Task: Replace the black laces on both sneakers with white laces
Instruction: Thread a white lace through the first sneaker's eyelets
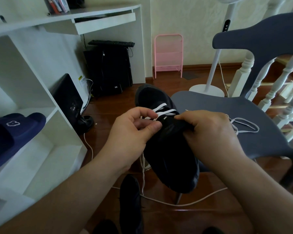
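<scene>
A black sneaker [169, 154] is held up in front of me, toe pointing away, partly over the grey chair seat [243, 115]. A white lace [162, 109] crosses its lower eyelets. My left hand [132, 132] pinches the white lace at the sneaker's left side, and a loose end [143, 173] hangs down below it. My right hand [208, 132] grips the sneaker's right eyelet flap and tongue. The lace's other end [243, 125] loops over the chair seat. The second black sneaker [130, 200] lies on the floor below.
White shelving [46, 92] stands at left with a navy slipper [15, 132] on a shelf. A monitor [68, 100] and computer tower [108, 70] sit under the desk. A white cable [184, 202] runs across the wooden floor. A fan stand [206, 90] and stair railing [277, 85] are behind the chair.
</scene>
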`<action>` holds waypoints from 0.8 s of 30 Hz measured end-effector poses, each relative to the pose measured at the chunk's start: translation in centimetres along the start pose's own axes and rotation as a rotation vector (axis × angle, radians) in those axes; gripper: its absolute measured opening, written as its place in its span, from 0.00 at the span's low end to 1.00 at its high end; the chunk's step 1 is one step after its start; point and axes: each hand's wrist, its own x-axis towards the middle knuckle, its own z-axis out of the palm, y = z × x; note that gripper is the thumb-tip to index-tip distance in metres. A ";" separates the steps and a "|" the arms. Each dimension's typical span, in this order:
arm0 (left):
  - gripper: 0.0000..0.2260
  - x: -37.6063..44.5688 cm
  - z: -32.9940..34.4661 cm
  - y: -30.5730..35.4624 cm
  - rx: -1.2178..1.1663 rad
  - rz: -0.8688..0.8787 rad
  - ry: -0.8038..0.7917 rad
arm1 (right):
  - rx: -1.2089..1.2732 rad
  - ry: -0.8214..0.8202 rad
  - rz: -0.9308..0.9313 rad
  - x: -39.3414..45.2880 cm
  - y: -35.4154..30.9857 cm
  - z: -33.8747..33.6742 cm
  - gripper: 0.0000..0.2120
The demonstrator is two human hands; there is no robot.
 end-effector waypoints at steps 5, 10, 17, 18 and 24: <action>0.10 -0.1 -0.7 -0.2 0.219 0.060 -0.098 | -0.074 -0.127 -0.003 0.2 -0.3 0.0 0.07; 0.06 -0.4 -0.3 -0.5 0.511 0.105 -0.112 | -0.135 -0.292 0.055 0.2 -0.8 0.5 0.11; 0.07 -0.3 -0.4 0.8 0.328 0.287 0.034 | 0.051 -0.234 0.253 0.0 0.2 0.8 0.10; 0.06 -0.2 -0.8 1.2 0.230 0.333 0.078 | 0.110 -0.269 0.326 0.0 0.5 0.8 0.11; 0.07 0.3 -1.3 1.6 0.092 0.206 0.083 | 0.646 -0.400 0.554 -0.1 1.5 0.9 0.19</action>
